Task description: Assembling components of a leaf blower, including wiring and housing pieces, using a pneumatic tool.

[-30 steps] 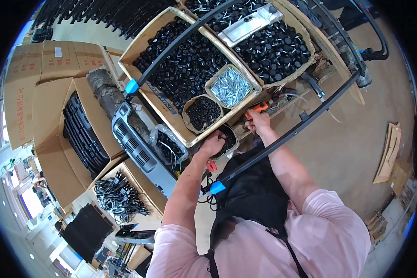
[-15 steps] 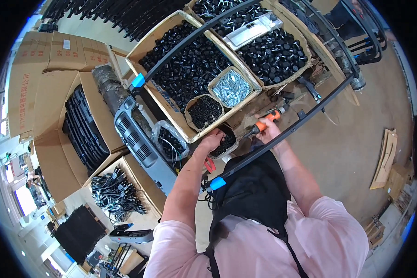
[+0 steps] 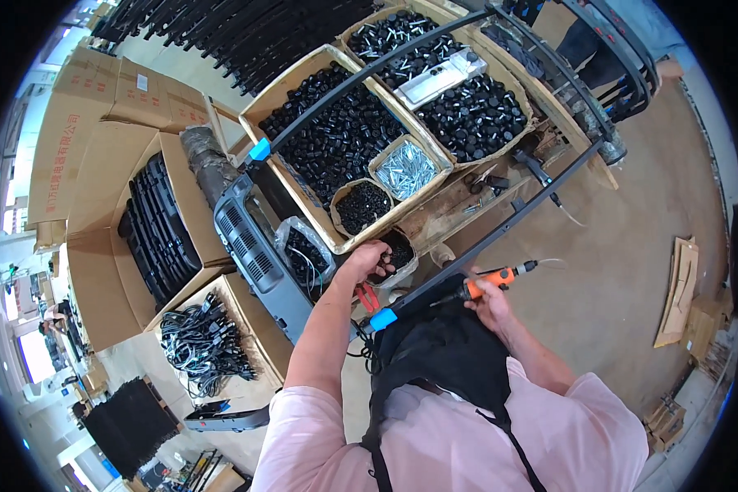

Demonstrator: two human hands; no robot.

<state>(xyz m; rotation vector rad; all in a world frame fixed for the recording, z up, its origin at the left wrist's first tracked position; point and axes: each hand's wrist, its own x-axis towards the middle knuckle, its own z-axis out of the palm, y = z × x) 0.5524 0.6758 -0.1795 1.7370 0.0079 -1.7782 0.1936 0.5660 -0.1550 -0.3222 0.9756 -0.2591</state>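
My left hand [image 3: 369, 259] is at the near rim of a small bin of black screws [image 3: 398, 250], fingers curled together. What lies between them is too small to make out. My right hand [image 3: 492, 305] grips an orange and black power screwdriver [image 3: 494, 283], its bit end pointing left over my black apron [image 3: 430, 340]. A cord leads off the tool's other end. Between my arms and the bins, a black metal frame [image 3: 467, 258] with blue corner covers slants across. Below my left hand are red-handled pliers [image 3: 370, 298].
Beyond the frame stand a large box of black caps [image 3: 328, 119], a tub of silver screws [image 3: 406, 170] and a box of black-headed bolts [image 3: 476, 119]. At left are a grey plastic housing [image 3: 250, 250], bundled cables [image 3: 205, 340] and a carton of black parts [image 3: 160, 230]. Another person is at upper right.
My right hand has drawn the screwdriver back toward my body, to the near side of the frame. My left hand has shifted slightly toward the bin's near rim.
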